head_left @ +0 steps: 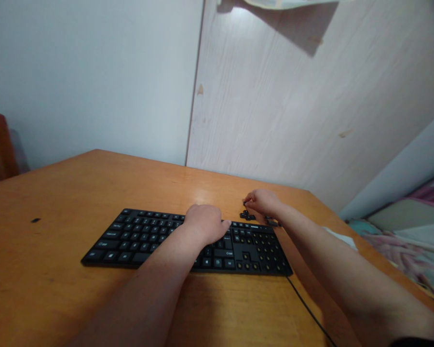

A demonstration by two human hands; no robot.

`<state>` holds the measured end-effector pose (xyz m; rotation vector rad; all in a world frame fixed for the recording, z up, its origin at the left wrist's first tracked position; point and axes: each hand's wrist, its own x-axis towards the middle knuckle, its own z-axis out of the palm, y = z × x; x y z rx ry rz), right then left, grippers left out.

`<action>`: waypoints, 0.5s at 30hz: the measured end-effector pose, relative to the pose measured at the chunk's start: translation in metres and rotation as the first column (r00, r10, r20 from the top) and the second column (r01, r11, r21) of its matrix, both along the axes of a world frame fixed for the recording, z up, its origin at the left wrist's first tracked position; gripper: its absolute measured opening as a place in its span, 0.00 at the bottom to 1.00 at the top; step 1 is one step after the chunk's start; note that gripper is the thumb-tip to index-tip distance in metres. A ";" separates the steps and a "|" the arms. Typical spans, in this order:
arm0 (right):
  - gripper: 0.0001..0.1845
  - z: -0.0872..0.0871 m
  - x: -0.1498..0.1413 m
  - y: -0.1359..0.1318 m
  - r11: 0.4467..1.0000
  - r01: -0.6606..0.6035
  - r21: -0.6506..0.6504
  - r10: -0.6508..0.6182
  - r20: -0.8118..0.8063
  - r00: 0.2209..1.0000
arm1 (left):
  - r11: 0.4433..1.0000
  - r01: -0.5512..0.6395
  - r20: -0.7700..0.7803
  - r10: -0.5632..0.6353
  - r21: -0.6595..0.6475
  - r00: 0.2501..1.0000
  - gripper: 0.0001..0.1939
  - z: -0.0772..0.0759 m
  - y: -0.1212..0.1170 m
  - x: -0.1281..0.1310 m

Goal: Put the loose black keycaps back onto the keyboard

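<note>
A black full-size keyboard [148, 236] lies on the table. Its number pad [271, 250] and arrow-key area have bare switch sockets where keycaps are off. My left hand [204, 224] holds the keyboard near its far edge, right of centre, with the thumb out to the right; the other fingers are hidden behind the back of the hand. Beyond the keyboard, my right hand [262, 200] pinches a small black keycap [245, 203] between thumb and fingertips. Just below that hand is a small pile of loose keycaps [246, 216]. More dark keycaps [271, 221] lie beside the right wrist.
The wooden table [137, 178] meets a wall behind. One small black piece [35, 220] lies far left. A cable [307, 308] runs from the keyboard toward me. White tissue [342, 237] is past my right forearm, bedding [408, 241] farther right, a chair [0, 144] at left.
</note>
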<state>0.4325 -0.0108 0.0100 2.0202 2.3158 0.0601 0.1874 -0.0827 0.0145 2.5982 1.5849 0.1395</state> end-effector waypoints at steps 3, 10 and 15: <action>0.16 0.000 0.000 -0.001 1.000 -0.006 0.006 0.006 0.000 1.000 | 1.000 0.002 0.002 -0.002 0.011 1.000 0.32 0.000 0.000 0.000; 0.15 0.002 0.000 -0.003 1.000 -0.019 0.021 0.019 -0.011 1.000 | 1.000 -0.003 -0.001 0.003 -0.003 1.000 0.32 0.001 0.000 0.000; 0.15 0.018 -0.005 -0.021 0.996 -0.063 0.063 0.067 -0.053 0.996 | 1.000 0.001 -0.002 -0.001 0.001 1.000 0.32 -0.001 0.001 -0.001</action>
